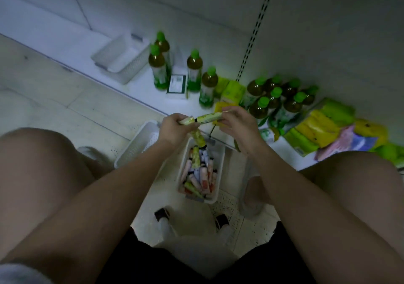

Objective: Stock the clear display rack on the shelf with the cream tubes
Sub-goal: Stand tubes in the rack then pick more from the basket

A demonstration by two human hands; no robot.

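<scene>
Above the white plastic basket [218, 159] of cream tubes, our hands, left [175, 128] and right [237, 126], both pinch one yellow-green cream tube [207, 117], the left also gripping a second tube [198, 138].

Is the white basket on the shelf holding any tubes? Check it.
No. The white basket on the shelf shows only bare bottom.

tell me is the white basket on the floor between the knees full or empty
Partly full: the white basket holds a loose pile of cream tubes, with its rim showing above them.
</scene>
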